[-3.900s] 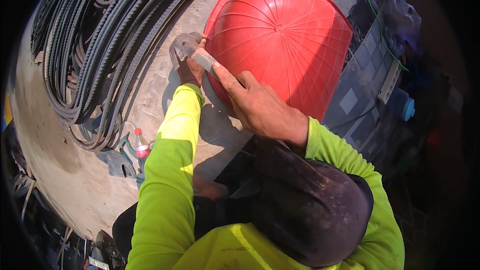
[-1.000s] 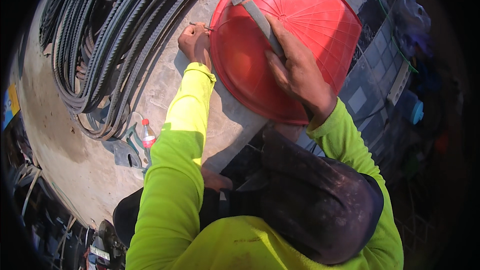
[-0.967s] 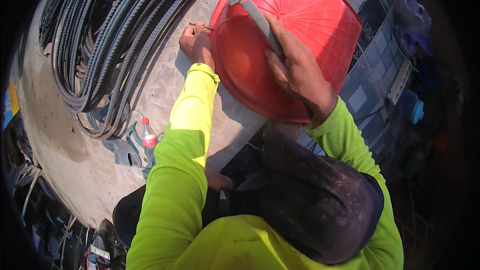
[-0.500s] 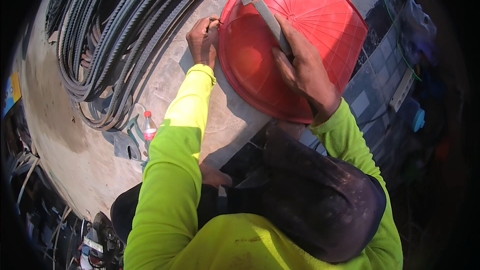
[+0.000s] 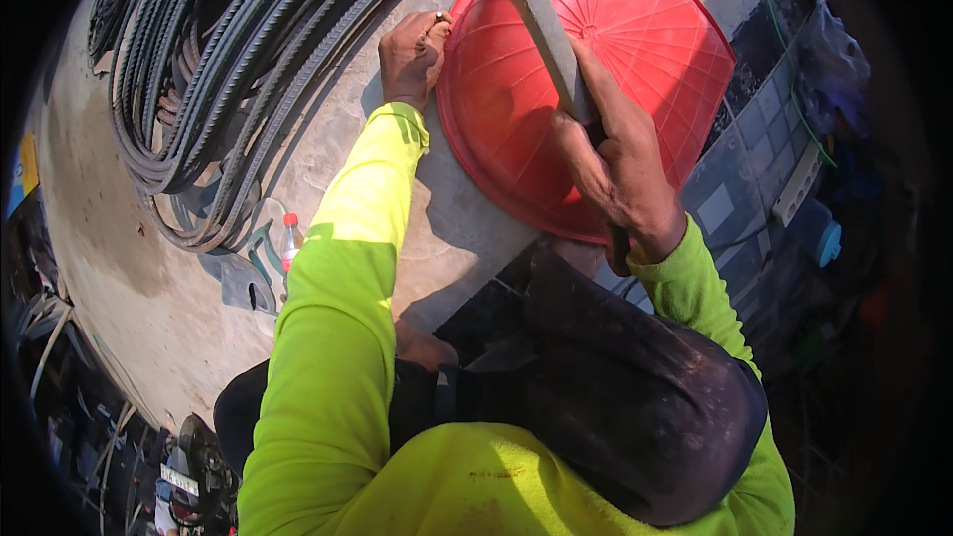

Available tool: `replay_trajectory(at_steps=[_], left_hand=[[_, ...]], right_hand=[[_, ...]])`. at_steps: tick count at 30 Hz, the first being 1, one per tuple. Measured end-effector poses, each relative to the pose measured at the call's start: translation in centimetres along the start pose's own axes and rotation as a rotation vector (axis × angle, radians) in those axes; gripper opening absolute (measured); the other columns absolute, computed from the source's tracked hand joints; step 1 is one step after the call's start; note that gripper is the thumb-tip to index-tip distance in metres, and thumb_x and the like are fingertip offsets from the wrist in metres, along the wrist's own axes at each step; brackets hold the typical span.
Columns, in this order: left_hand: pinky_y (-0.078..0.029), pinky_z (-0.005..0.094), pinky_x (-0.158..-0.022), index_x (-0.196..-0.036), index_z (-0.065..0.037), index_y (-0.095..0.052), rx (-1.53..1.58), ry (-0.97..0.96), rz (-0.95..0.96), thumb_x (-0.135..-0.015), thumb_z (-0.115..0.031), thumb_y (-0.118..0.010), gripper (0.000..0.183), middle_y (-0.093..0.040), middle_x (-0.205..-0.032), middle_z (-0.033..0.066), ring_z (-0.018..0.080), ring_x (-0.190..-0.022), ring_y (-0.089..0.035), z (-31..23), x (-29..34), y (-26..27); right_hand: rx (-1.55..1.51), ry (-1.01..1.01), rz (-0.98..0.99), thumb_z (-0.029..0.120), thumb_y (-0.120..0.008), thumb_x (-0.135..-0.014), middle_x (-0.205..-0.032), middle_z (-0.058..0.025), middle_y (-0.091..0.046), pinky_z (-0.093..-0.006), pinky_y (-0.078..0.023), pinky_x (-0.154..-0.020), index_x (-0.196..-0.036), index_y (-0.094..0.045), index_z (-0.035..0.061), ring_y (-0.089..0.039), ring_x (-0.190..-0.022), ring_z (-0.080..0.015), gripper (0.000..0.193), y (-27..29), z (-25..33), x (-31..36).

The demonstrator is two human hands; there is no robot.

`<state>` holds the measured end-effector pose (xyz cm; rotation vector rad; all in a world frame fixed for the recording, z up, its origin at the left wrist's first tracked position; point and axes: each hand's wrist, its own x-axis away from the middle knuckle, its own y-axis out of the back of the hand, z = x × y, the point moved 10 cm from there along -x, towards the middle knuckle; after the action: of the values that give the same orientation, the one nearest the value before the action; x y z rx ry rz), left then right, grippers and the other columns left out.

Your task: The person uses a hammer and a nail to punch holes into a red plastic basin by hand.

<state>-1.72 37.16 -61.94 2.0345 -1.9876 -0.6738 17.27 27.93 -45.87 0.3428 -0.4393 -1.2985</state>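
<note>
My right hand (image 5: pixel 620 154) is wrapped round the handle of a claw hammer (image 5: pixel 546 35). The hammer is raised at a tilt over a red ribbed plastic dome (image 5: pixel 655 50), its head near the upper edge of the view. My left hand (image 5: pixel 409 58) is closed at the dome's left rim. Between its thumb and finger it pinches a nail (image 5: pixel 440 18), of which only a small dark end shows. The dome lies with its bulging side up and hides what is beneath it.
Looped ribbed steel bars (image 5: pixel 189 69) lie at the left on the concrete floor (image 5: pixel 119 238). A red-capped bottle (image 5: pixel 290 238) and a green-handled saw (image 5: pixel 260 258) are beside my left sleeve. Rightward are a green cord (image 5: pixel 784 40), a power strip (image 5: pixel 797 189) and a clear plastic bag (image 5: pixel 829 50).
The hammer has turned in my right hand, so its head now shows side-on, and the right hand has moved slightly down. My left hand has shifted slightly up and right along the dome's rim.
</note>
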Motion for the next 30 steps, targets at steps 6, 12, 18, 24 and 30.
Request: replay_trajectory(at_steps=[6, 12, 18, 24, 30], left_hand=[[-0.052, 0.0345, -0.069, -0.094, -0.004, -0.071, -0.145, -0.108, -0.010, -0.088, -0.010, -0.069, 0.008, -0.070, -0.089, 0.0122, 0.0283, -0.078, -0.069, -1.0, -0.2, 0.2], [-0.052, 0.0381, -0.067, -0.087, -0.004, -0.067, -0.050, -0.044, 0.033, -0.084, -0.004, -0.070, 0.003, -0.068, -0.086, 0.0134, 0.0320, -0.077, -0.067, -0.3, 0.2, -0.1], [-0.053, 0.0383, -0.067, -0.086, -0.005, -0.065, 0.048, -0.107, -0.084, -0.085, -0.002, -0.066, 0.003, -0.065, -0.083, 0.0135, 0.0324, -0.076, -0.067, 0.0, 0.3, 0.1], [-0.053, 0.0396, -0.068, -0.087, -0.004, -0.067, -0.018, -0.097, -0.048, -0.084, -0.009, -0.071, 0.007, -0.067, -0.087, 0.0139, 0.0337, -0.078, -0.067, 0.7, 0.5, -0.2], [-0.055, 0.0384, -0.071, -0.087, -0.005, -0.070, 0.044, 0.006, -0.050, -0.083, -0.008, -0.072, 0.006, -0.069, -0.089, 0.0134, 0.0331, -0.081, -0.068, 1.6, 0.4, -0.3]], right_hand=[[0.110, 0.279, 0.010, -0.002, -0.060, -0.089, -0.103, -0.0237, -0.060, -0.0470, -0.050, -0.072, -0.153, -0.030, -0.0007, -0.062, -0.084, -0.0410, 0.070, -2.0, 2.1, -0.2], [0.294, 0.137, 0.172, 0.004, -0.055, -0.093, -0.086, -0.0262, -0.058, -0.0510, -0.046, -0.062, -0.153, -0.028, -0.0004, -0.059, -0.071, -0.0429, 0.066, -4.6, 1.2, -1.5], [0.375, 0.152, 0.182, 0.001, -0.058, -0.092, -0.086, -0.0252, -0.061, -0.0497, -0.048, -0.063, -0.154, -0.032, 0.0061, -0.062, -0.070, -0.0425, 0.068, -4.4, 3.8, -2.1], [0.522, 0.117, 0.242, 0.006, -0.056, -0.091, -0.076, -0.0244, -0.057, -0.0517, -0.045, -0.056, -0.155, -0.027, 0.0009, -0.057, -0.059, -0.0412, 0.070, -6.2, 2.0, -2.2], [0.409, 0.102, 0.153, -0.005, -0.055, -0.090, -0.088, -0.0243, -0.061, -0.0455, -0.049, -0.065, -0.154, -0.032, 0.0051, -0.062, -0.074, -0.0417, 0.069, -5.7, 2.8, -2.2]])
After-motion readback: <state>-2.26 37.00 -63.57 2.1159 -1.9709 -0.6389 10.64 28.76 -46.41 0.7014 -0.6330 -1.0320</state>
